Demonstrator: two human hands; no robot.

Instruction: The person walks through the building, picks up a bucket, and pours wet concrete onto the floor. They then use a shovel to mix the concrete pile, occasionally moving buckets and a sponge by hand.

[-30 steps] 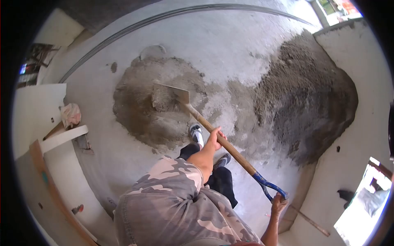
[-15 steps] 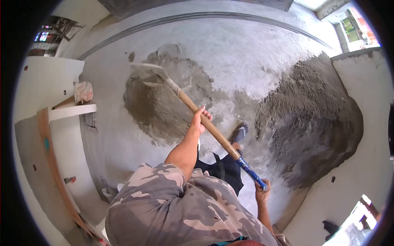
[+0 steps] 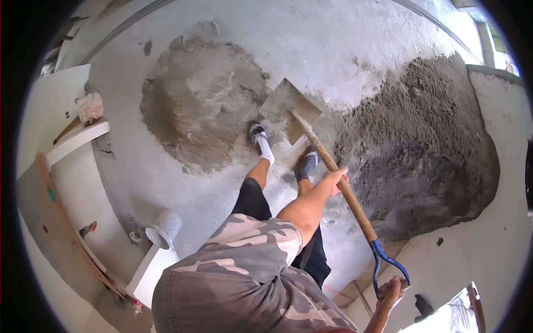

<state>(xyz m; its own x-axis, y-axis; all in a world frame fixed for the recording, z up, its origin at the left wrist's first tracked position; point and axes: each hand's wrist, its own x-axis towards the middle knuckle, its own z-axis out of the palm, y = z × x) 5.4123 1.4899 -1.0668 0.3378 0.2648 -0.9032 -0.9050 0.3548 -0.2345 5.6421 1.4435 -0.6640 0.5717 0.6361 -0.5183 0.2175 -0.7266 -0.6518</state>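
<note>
A square-bladed shovel (image 3: 355,204) slants across the middle of the view. Its flat blade (image 3: 282,106), thinly smeared with grey, lies over the floor between two heaps of sandy grey mix. My left hand (image 3: 336,181) is closed around the wooden shaft about midway. At the near end, my right hand (image 3: 392,292) grips the blue D-shaped handle. The smaller heap (image 3: 202,105) spreads left of the blade. To the right lies the bigger heap (image 3: 425,150), dark and hollowed on its near side. My feet stand just short of the blade, beside the smaller heap.
The right heap reaches the pale wall (image 3: 499,111). On the left, a white ledge (image 3: 78,143) carries a crumpled plastic bag (image 3: 90,107). A grey bucket (image 3: 165,227) lies tipped near my left side, and a long wooden strip (image 3: 72,222) runs along the left wall.
The shovel blade has swung right, from over the smaller heap to the floor between the heaps. Both hands have moved right with it and keep their grip. My view has shifted.
</note>
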